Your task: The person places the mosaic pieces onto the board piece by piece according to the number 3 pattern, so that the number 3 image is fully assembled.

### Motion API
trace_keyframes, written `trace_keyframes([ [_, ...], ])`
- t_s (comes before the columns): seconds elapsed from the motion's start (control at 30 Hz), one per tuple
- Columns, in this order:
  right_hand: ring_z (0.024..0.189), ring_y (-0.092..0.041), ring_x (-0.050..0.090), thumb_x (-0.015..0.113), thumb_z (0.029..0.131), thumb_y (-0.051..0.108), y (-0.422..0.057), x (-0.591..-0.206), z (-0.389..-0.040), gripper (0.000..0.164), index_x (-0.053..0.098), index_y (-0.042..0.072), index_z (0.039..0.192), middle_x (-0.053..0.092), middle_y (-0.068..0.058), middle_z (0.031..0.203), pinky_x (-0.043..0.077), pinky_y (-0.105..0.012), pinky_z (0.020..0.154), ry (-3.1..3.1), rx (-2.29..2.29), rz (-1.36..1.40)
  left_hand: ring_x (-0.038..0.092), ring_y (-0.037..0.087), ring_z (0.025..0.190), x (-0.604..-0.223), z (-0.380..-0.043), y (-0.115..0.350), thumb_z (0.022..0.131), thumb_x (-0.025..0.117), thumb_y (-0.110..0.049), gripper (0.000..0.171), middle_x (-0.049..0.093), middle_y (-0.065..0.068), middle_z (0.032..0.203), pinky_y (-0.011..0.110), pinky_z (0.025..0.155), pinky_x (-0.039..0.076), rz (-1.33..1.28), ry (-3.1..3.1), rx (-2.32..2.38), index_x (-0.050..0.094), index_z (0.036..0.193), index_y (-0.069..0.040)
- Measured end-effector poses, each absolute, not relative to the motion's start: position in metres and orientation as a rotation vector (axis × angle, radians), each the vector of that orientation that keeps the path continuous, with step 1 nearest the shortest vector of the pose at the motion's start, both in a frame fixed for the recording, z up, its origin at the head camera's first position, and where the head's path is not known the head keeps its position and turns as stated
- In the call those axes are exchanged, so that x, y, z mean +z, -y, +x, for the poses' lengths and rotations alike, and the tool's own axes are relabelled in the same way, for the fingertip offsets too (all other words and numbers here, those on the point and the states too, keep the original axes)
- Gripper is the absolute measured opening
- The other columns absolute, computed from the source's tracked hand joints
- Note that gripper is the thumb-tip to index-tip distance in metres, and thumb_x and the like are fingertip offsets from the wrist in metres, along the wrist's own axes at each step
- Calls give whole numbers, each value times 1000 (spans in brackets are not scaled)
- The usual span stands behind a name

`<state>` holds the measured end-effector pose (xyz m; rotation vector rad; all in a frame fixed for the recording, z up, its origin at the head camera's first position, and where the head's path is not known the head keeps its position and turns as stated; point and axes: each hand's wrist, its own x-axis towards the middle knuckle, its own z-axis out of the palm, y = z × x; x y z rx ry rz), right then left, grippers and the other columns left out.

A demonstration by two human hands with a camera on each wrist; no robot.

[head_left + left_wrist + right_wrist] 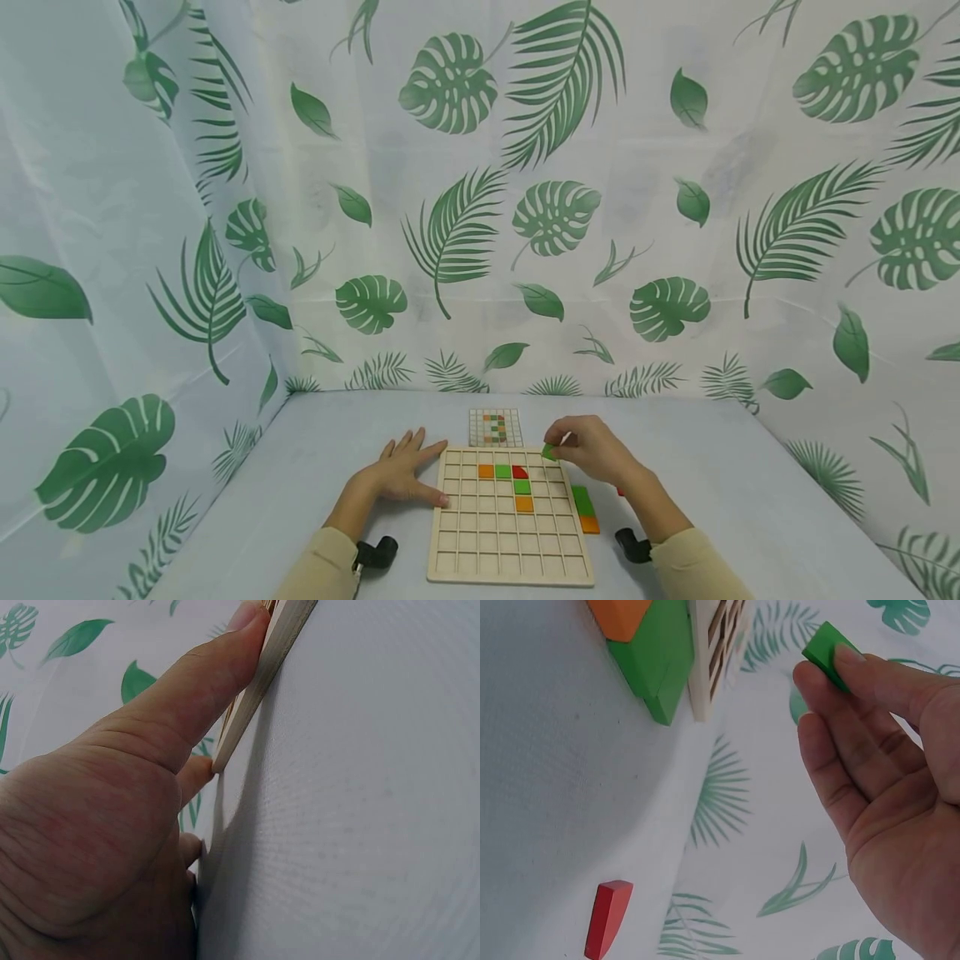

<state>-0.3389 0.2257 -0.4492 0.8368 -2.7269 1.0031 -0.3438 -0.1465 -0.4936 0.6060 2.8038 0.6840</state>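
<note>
A wooden grid board [487,543] lies on the table. In its upper rows sit an orange tile [486,472], a green tile [503,472], a red round-edged tile [520,472], another green tile [522,487] and another orange tile [523,504]. My left hand [401,477] spreads its fingers at the board's left side, thumb on the edge and index finger at the top corner. Between thumb and fingers, my right hand [592,446] pinches a green block [827,654] above the board's top right corner.
A small printed pattern card [476,427] lies behind the board. Right of the board are green blocks [656,656] beside an orange block [620,616]. A red piece [609,919] lies apart on the table. A leaf-patterned curtain [480,350] stands behind.
</note>
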Motion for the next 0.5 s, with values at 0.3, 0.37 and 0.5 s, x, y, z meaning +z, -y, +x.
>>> trace_keyframes([
  [0.3, 81, -21, 74, 76, 92, 1, -215, -450, -338, 12, 78, 8, 102, 77, 0, 99, 59, -23, 71, 2713, 1051, 898, 8, 46, 161, -496, -345, 147, 74, 83, -68, 108, 13, 25, 173, 67, 128, 5, 614, -2813, 671, 37, 163, -25],
  [0.37, 80, -15, 73, 76, 92, 1, -213, -451, -338, 12, 78, 8, 103, 77, 1, 99, 60, -23, 71, 2717, 1044, 907, 8, 46, 161, -496, -345, 146, 74, 83, -68, 108, 13, 25, 173, 67, 128, 6, 613, -2814, 671, 38, 163, -25],
  [0.5, 80, -8, 71, 76, 92, 1, -208, -451, -336, 13, 78, 7, 103, 76, 1, 100, 60, -23, 71, 2727, 1032, 917, 8, 46, 161, -495, -344, 146, 74, 83, -68, 108, 14, 25, 172, 67, 128, 6, 609, -2818, 671, 38, 162, -25],
])
